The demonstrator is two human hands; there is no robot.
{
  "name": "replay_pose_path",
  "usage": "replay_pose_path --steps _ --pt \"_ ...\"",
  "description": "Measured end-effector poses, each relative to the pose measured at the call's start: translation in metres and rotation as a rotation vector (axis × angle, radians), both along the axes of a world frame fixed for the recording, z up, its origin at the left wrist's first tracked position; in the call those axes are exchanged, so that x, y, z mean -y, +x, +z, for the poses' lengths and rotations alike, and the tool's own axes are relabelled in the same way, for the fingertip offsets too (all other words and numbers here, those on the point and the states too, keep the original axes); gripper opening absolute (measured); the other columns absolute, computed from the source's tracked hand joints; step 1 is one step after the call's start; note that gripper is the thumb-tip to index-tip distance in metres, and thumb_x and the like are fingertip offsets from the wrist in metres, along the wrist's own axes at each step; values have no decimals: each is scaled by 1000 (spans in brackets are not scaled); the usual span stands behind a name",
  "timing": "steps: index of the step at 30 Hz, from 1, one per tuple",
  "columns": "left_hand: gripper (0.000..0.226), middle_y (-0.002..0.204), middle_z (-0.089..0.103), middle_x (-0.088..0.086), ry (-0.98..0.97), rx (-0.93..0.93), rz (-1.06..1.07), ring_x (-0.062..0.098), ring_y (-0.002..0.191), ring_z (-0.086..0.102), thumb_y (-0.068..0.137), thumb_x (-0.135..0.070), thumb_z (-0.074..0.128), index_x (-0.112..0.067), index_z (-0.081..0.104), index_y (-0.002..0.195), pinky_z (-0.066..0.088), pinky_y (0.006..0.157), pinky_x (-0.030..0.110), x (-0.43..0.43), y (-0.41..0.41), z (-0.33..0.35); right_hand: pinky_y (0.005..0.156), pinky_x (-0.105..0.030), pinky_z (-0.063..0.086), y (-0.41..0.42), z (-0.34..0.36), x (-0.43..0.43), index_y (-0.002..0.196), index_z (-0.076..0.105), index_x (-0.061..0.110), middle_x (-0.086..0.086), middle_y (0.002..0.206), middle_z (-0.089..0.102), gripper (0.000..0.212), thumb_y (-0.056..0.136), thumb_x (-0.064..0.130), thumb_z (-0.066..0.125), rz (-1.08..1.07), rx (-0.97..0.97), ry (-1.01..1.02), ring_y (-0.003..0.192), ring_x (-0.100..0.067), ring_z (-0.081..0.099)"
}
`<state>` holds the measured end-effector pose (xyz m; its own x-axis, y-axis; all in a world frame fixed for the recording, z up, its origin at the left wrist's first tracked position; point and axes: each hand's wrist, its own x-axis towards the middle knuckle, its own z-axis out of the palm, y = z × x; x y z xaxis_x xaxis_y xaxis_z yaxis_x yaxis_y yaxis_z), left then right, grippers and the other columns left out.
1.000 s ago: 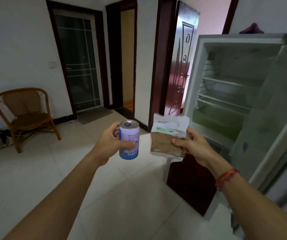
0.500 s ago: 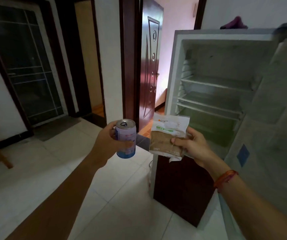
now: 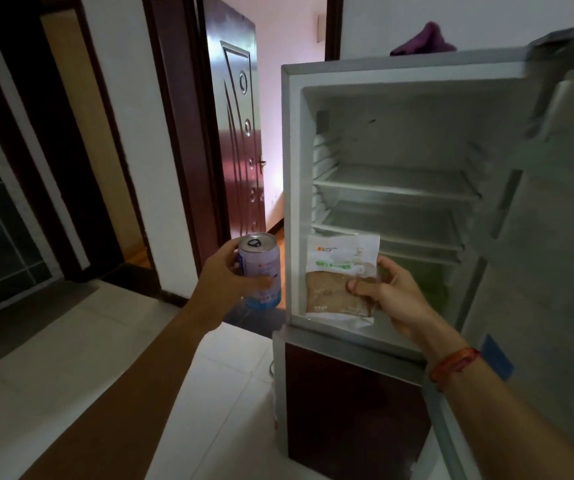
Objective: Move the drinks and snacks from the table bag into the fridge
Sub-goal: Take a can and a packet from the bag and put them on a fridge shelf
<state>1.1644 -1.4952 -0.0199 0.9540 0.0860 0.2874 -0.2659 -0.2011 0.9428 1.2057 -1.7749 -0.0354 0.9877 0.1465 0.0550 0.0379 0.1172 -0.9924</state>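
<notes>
head view: worn on head, wide-angle; faces forward and down along both arms
nearness: close; open fridge (image 3: 292, 188) just beyond right hand (image 3: 393, 296); doorway (image 3: 289, 29) farther off, past left hand (image 3: 223, 275)

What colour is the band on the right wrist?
The wristband is orange-red, in the head view.

White plastic snack packet (image 3: 342, 259): green lettering, too blurred for me to read.
Blue-and-white metal drink can (image 3: 261, 263): print unreadable too.
</notes>
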Motion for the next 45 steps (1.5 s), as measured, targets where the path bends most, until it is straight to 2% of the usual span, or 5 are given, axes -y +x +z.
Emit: replay_pose_path --steps 5,8,13,35,45 --pt "75 114 71 9 -55 -5 -77 30 105 68 54 -6 91 -16 62 123 57 87 49 20 70 1 71 -31 62 44 3 19 119 65 12 -10 112 74 46 80 -12 73 -95 21 -18 95 -22 74" --pt "75 111 71 6 -24 18 -96 27 102 69 47 -20 91 -22 64 117 58 84 45 31 108 3 66 -26 60 70 3 28 123 63 10 -10 110 73 48 81 -13 72 -182 41 -15 86 -16 75" --pt "60 96 75 -8 -2 37 -155 13 89 72 63 10 83 -28 65 106 59 76 32 42 175 7 73 -35 63 112 7 36 126 62 14 -8 115 72 47 85 -6 72 -304 86 -31 96 -21 74" --pt "57 102 73 -4 -141 95 -354 16 93 71 64 -2 87 -25 63 110 58 84 46 115 410 87 85 -50 61 277 92 59 135 55 13 -8 115 70 50 89 2 72 -743 221 -84 100 -27 72" --pt "54 102 72 -3 -172 117 -343 14 92 70 66 2 85 -28 63 104 58 78 34 152 460 105 91 -44 59 347 102 91 136 55 7 -11 116 70 51 88 2 73 -781 200 -47 101 -24 71"
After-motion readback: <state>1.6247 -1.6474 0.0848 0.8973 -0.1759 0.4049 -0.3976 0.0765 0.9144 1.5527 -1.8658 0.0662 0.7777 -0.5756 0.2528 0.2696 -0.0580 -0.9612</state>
